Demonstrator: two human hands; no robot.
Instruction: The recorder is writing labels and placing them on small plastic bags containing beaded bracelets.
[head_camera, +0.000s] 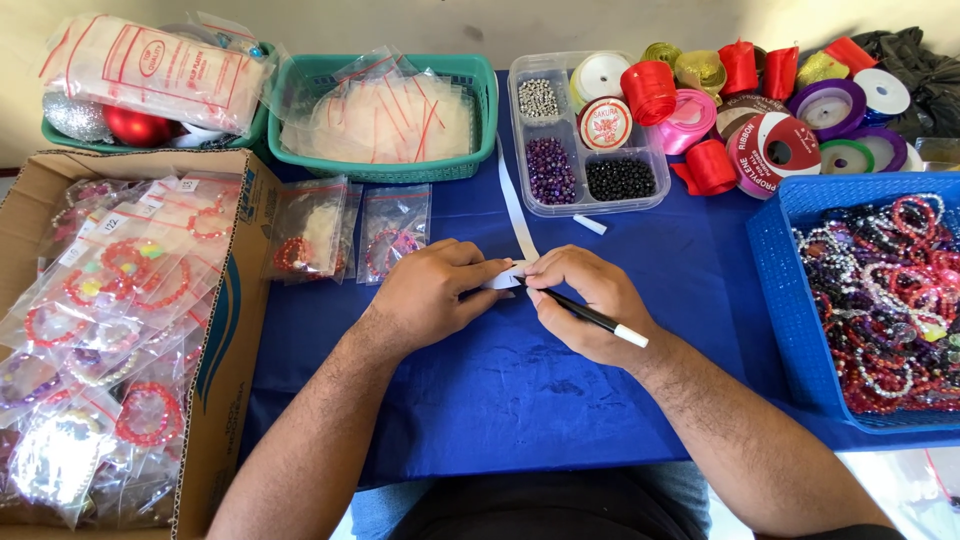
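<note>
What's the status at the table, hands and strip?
Left hand pinching white strip. Right hand on strip, pen tucked in. Nothing blocking on blue cloth.

The white strip's (516, 215) near end is hidden under the hands (520, 285) — pen tip (527, 285) perhaps touching it.
</note>
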